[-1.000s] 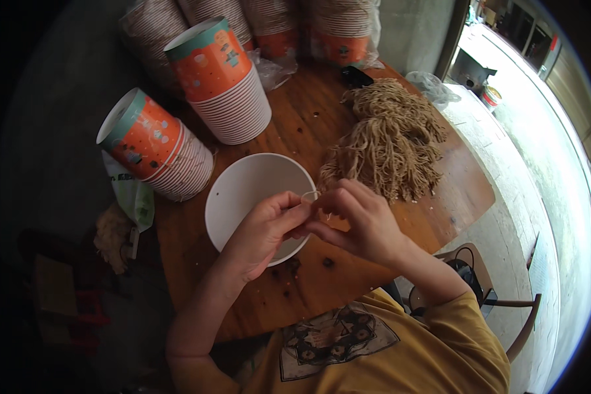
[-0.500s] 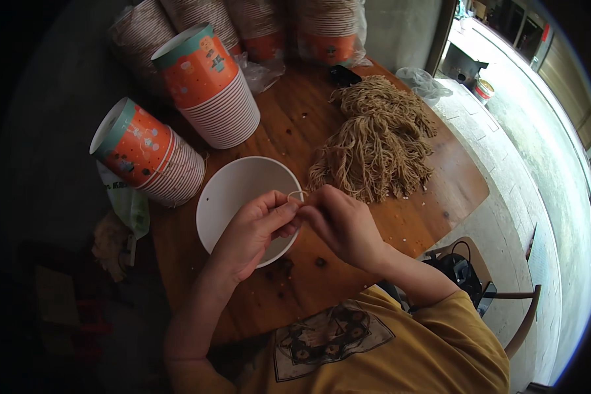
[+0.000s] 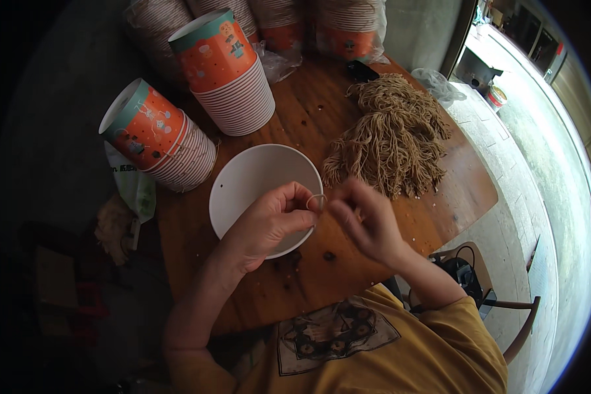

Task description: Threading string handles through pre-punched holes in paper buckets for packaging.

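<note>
My left hand (image 3: 269,223) pinches a loop of thin beige string (image 3: 318,197) between thumb and forefinger. The loop stands up from the fingertips, above the right rim of a white round tub (image 3: 233,190) that has a small dark hole in its wall. Just right of the loop is my right hand (image 3: 371,223), its fingers curled and smeared by motion. Whether it grips a string end cannot be made out. Beyond both hands lies a heaped pile of beige strings (image 3: 394,141) on the wooden table (image 3: 269,289).
Two leaning stacks of orange-and-teal paper tubs, one on the left (image 3: 154,131) and one farther back (image 3: 226,75), flank the white tub. More plastic-wrapped stacks (image 3: 351,33) line the back. A dark flat object (image 3: 362,71) and a clear bag (image 3: 438,85) adjoin the strings.
My right hand has drawn away to the right from my left fingertips, which still pinch the string. The whole view has shifted slightly, moving the table and its things rightward and up.
</note>
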Tool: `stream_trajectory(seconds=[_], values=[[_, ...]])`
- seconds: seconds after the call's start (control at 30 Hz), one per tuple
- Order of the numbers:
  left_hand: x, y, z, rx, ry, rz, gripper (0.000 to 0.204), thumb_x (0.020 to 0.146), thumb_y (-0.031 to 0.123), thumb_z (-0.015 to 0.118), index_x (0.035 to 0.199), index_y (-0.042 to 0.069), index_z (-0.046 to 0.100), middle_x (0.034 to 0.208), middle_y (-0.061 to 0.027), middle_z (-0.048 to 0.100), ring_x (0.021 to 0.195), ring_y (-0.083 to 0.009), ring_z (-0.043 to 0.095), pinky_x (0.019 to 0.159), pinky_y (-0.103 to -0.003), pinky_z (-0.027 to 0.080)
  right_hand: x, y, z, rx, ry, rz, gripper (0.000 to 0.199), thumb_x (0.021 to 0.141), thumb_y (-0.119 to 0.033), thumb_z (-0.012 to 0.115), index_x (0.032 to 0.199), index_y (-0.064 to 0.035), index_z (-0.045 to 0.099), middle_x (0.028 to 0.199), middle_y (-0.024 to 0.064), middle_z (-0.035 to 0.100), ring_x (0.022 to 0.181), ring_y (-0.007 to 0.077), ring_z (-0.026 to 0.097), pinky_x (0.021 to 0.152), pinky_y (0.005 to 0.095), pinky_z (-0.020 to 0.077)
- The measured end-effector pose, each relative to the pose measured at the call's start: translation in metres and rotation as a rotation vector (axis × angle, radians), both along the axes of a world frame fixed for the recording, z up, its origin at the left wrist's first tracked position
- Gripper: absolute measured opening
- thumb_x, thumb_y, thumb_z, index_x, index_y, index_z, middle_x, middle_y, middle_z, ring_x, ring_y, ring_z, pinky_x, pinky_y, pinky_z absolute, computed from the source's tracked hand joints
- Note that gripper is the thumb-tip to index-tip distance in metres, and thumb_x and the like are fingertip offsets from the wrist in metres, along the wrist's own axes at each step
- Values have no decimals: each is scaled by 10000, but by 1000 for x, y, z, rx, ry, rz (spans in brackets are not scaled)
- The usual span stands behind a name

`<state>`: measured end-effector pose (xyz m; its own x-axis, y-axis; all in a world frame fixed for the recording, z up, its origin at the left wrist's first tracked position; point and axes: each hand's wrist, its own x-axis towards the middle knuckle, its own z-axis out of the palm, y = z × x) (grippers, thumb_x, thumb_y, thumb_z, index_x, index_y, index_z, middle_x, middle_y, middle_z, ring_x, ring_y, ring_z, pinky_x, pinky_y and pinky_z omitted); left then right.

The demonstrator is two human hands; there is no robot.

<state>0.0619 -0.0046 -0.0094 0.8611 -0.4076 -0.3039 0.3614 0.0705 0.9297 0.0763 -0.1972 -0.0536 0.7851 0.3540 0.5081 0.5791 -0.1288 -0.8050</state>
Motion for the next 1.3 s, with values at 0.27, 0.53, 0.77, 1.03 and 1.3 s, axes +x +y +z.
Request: stream_trajectory(seconds=[0.27, 0.53, 0.77, 1.03, 1.3], values=[[-7, -8, -4, 117, -243, 60, 88, 873, 33, 560, 942, 51, 509, 868, 13, 520, 820, -54, 500, 746, -209, 432, 24, 0, 9, -153, -254, 59, 150, 768, -50, 626, 907, -60, 571, 976, 83, 543, 924, 284, 512, 804, 363, 436], [-11, -14, -10, 272, -509, 170, 105, 889, 23, 553, 977, 29, 496, 890, -13, 540, 809, -76, 529, 749, -230, 455, 19, 0, 8, -78, -164, 107, 113, 793, -64, 622, 889, -37, 570, 905, 90, 570, 847, 266, 554, 737, 339, 460], [-2, -1, -4, 87, -110, 76, 110, 909, 88, 569, 987, 23, 527, 892, -29, 584, 791, -77, 550, 735, -225, 464, 22, 5, 4, 112, 261, 162, 98, 855, -57, 579, 944, -25, 555, 774, 66, 557, 671, 146, 561, 617, 274, 457], [3, 3, -6, -119, 109, 81, 154, 914, 141, 578, 1014, 29, 544, 891, -32, 587, 769, -89, 537, 722, -227, 449, 11, -7, 12, -73, 5, 96, 295, 789, -151, 693, 1022, -65, 534, 826, 76, 516, 632, 168, 565, 560, 298, 466], [5, -1, -6, -116, 82, 81, 146, 920, 157, 564, 1013, 45, 554, 873, -11, 576, 747, -68, 500, 716, -216, 424, 15, 1, 4, -70, -125, 19, 110, 814, -101, 658, 865, -55, 571, 755, 52, 523, 601, 174, 569, 514, 298, 462]])
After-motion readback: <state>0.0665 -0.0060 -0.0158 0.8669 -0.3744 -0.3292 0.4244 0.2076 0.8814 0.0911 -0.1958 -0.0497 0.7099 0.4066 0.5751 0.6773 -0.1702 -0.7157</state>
